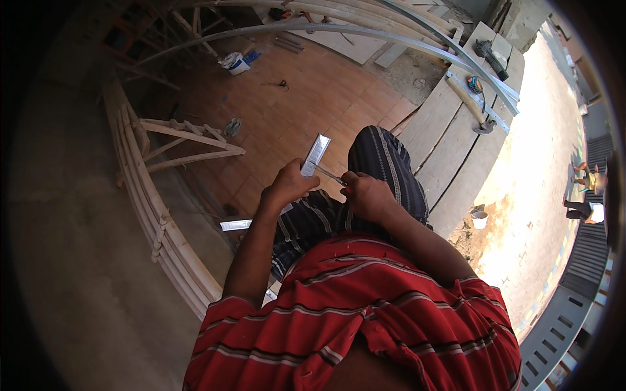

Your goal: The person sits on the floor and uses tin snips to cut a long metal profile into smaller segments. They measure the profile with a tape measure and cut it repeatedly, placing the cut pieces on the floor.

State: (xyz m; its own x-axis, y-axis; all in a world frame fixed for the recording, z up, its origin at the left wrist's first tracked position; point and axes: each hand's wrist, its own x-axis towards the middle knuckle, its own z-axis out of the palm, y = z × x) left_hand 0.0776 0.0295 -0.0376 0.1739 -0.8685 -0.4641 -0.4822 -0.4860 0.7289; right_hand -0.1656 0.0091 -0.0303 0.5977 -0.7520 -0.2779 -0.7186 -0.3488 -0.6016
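Note:
My left hand [289,182] is closed around a short, shiny metal strip [316,154] that looks like a folded channel and points up and away from me. My right hand [372,195] grips a slim metal hand tool [330,174]; its narrow end meets the strip beside my left fingers. Whether the tool has one blade or two I cannot make out. Both hands are over my lap, above my striped trousers [385,156]. Another shiny metal strip [236,225] shows left of my left forearm, its near end hidden behind the arm.
On planks [450,140] to my right lie a hammer [471,105], a tape measure [475,84], a black power tool [490,57] and long metal profiles [417,40]. Wooden poles [147,195] run along the left. A white bucket [235,63] stands on the tiled floor [313,85]. People [587,210] are far right.

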